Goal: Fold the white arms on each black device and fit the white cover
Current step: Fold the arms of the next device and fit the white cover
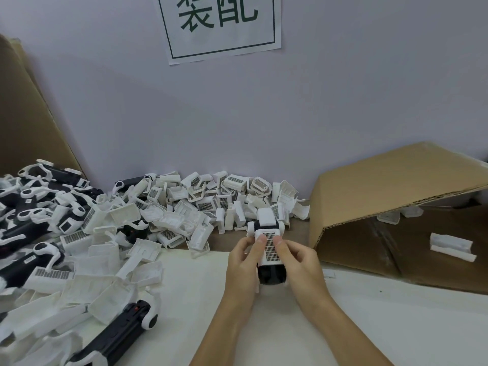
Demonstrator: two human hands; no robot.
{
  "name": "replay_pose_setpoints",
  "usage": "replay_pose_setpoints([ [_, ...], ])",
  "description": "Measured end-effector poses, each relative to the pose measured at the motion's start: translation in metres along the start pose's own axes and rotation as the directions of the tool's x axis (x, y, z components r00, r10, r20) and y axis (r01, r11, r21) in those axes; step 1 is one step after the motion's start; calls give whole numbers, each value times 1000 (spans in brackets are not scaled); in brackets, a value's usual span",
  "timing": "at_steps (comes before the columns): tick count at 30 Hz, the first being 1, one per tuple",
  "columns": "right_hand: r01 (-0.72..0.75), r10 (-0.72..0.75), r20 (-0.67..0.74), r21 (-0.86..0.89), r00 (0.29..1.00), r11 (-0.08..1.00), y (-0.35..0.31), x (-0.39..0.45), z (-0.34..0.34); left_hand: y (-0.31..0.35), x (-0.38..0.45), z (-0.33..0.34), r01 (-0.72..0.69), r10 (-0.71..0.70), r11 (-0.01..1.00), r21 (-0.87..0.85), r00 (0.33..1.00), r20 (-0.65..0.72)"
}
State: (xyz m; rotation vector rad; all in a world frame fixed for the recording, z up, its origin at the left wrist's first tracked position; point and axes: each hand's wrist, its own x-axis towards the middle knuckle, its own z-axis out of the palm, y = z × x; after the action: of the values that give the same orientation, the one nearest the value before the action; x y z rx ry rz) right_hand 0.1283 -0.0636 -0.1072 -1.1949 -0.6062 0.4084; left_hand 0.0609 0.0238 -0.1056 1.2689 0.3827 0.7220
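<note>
**Cover seated on a device held over the desk**

The black device [271, 275] was held above the desk [369, 320], near its far edge, with a white cover [270, 247] lying along its top and the white arms [266, 219] gathered at the far end. It looked light, a small plastic body that two hands lifted with ease. The shell seemed stiff and smooth, so likely a little slippery, and the thin arms looked like the parts most apt to snap if forced.

The left hand [244, 262] gripped the device from its side, thumb on the cover's labelled face. The right hand [298, 262] gripped the other side, thumb pressing the same face. Holding the black body by its flanks and pushing the cover with the thumbs seemed the safest purchase, keeping strain off the arms.

Behind lay a pile of loose covers [184, 207]. To the left was a heap of devices [39, 212], arms spread. A cardboard box [396, 180] lay on its side to the right.
</note>
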Motion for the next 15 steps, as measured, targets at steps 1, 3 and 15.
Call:
replay_pose_setpoints([
  [1, 11, -11, -12, -8, 1000, 1000, 0, 0, 0, 0, 0, 1, -13, 13, 1000, 20, 1000, -17],
  [3, 27, -28, -37, -31, 999, 999, 1, 0, -1, -1, 0, 1, -31, 33, 998, 59, 999, -33],
  [15, 200, -214, 14, -418, 977, 886, 14, -5, 9, 15, 3, 0, 128, -210, 913, -388, 962, -177],
])
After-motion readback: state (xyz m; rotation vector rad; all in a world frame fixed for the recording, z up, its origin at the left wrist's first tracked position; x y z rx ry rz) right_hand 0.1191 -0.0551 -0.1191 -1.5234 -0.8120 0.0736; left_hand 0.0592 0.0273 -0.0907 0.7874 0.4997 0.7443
